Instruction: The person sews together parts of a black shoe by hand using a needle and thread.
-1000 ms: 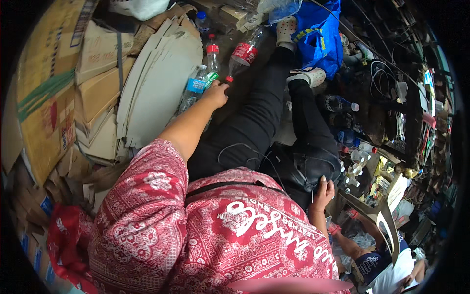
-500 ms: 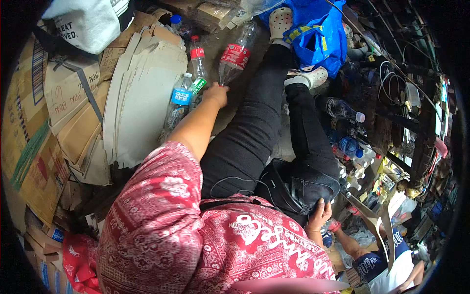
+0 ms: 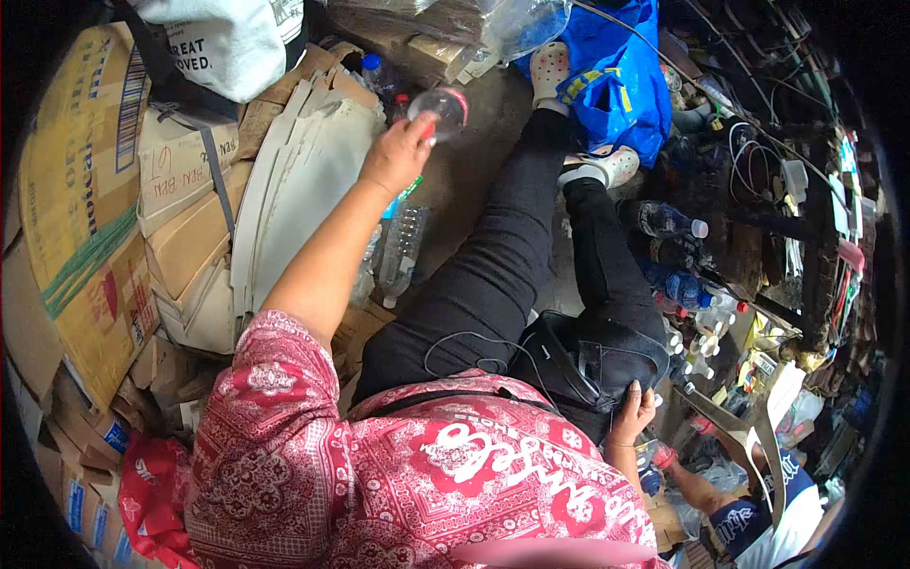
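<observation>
My left hand (image 3: 400,152) is raised in front of the grey sheet stack, closed round the neck of a large clear plastic bottle (image 3: 448,112) with a red cap and a red label. Below my left forearm a clear bottle (image 3: 404,248) lies on the ground beside another, mostly covered by the arm. A red-capped bottle (image 3: 401,101) is partly hidden behind my hand. My right hand (image 3: 630,417) rests by my bent knee and a black bag (image 3: 559,365), its fingers apart and seemingly holding nothing.
Flattened cardboard (image 3: 85,190) and grey sheets (image 3: 299,180) stand at left. A blue bag (image 3: 621,85) lies by my feet. Several bottles (image 3: 668,220) and scrap lie at right, where a co-worker's arm (image 3: 697,488) shows beside a pale chair-like frame (image 3: 758,427).
My left hand has lifted the large red-labelled bottle off the ground and swung it up and to the left. My right hand stays by the knee.
</observation>
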`<action>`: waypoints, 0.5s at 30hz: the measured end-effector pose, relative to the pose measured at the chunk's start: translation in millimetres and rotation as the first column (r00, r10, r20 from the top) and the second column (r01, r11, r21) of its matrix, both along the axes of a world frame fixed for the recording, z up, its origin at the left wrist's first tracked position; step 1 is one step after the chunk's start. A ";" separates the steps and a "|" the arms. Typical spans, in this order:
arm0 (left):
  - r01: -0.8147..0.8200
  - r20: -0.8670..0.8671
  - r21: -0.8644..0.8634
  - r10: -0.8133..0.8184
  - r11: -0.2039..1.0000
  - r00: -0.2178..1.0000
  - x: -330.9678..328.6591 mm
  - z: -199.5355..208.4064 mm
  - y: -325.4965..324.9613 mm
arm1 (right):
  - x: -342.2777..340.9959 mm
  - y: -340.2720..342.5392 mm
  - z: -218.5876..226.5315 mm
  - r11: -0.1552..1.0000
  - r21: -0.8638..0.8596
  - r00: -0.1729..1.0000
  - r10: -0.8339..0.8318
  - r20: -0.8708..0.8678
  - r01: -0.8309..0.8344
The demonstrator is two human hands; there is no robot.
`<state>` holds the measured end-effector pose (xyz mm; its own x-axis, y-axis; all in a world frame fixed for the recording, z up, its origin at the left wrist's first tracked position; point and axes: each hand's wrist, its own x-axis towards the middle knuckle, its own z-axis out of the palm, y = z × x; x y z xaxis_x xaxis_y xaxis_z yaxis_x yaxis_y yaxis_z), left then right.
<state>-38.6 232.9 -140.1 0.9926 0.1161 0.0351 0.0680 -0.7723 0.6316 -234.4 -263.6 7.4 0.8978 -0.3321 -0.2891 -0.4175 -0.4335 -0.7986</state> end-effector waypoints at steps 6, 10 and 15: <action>-0.140 -0.071 0.080 0.146 0.987 0.987 71.9 24.1 26.9 | -4.6 -0.3 0.9 1.000 -0.016 1.000 -0.016 0.021 0.016; -0.033 -0.139 0.217 0.064 0.976 0.988 96.2 31.1 39.0 | -3.2 2.0 8.6 0.999 -0.040 1.000 0.005 -0.021 -0.006; 0.062 -0.096 0.277 -0.036 0.959 0.995 93.5 26.3 36.0 | -1.2 9.7 10.3 0.998 -0.027 0.998 -0.057 -0.020 0.057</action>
<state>55.0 268.8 -113.8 0.9974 0.0654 -0.0294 0.0717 -0.9208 0.3834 -235.5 -253.8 17.7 0.8710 -0.3903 -0.2984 -0.4589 -0.4292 -0.7779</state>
